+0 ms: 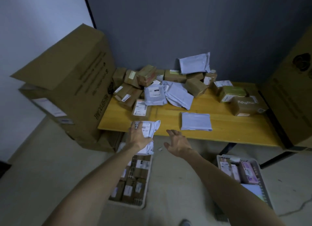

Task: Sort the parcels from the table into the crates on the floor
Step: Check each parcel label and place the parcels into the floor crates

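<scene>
My left hand (137, 136) grips crinkled white mailer (152, 129) — barcode label up, long axis pointing away from me; right hand (179, 144) spread, empty.

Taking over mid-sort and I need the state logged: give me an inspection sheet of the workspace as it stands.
Surface: wooden table, partly bare towards the front.
Job's things: pile of parcels, brown boxes and white mailers, at the back; flat mailer lying alone near the front; left crate holds brown boxes; right crate holds mailers and a pink parcel.
Clutter: small pale scrap on the floor.
Grippers: left hand grips a labelled mailer at the table's front edge; right hand open, holding nothing.
Cables: one thin cable on the floor, far right.
Surroundings: stacked cartons on the left, tall carton on the right; dark wall behind.
</scene>
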